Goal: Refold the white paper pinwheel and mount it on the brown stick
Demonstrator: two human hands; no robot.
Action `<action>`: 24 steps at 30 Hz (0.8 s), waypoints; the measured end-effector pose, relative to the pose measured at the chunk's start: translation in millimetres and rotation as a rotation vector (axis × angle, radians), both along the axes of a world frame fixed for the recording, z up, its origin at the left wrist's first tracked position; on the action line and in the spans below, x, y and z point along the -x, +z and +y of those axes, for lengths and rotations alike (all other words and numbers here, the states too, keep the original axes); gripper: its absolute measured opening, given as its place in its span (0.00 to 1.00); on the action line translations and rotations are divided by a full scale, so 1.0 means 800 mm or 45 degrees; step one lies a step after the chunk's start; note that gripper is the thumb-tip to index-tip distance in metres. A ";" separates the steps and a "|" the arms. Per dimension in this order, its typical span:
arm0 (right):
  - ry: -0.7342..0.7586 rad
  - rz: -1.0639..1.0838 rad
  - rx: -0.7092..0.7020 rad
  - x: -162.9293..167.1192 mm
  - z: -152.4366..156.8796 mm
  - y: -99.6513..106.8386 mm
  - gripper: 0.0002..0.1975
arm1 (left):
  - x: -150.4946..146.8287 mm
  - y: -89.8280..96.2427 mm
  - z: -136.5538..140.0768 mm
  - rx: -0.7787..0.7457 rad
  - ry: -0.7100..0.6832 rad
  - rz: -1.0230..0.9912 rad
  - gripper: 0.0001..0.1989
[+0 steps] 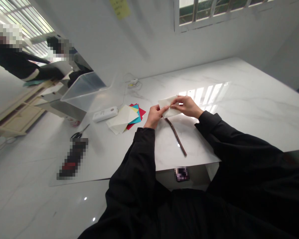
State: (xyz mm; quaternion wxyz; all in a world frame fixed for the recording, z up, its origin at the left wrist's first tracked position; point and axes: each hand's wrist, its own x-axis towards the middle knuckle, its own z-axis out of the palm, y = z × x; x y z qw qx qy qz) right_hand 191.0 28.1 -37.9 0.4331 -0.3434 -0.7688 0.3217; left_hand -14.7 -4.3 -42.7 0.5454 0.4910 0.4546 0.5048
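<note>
White paper [168,107] sits pinched between both our hands just above the marble table [239,99], near its front edge. From the head view, our left hand [154,116] grips the sheet's near-left corner with thumb and fingers closed on it, while our right hand [186,106] pinches its upper edge. We judge the folding barely begun: we can make out no finished crease. A thin brown stick [176,136] lies just below the paper. Left of us rests a stack of coloured sheets [128,118], untouched, with a white remote-like device [105,114] and scissors [80,132] beyond.
</note>
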 end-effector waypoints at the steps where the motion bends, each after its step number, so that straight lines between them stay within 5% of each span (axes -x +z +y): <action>1: -0.011 -0.014 -0.003 0.000 0.000 0.000 0.16 | 0.000 0.001 -0.001 -0.001 -0.005 -0.006 0.30; 24: -0.208 -0.019 -0.033 0.012 -0.008 0.000 0.08 | -0.004 -0.001 0.000 -0.028 0.033 -0.037 0.30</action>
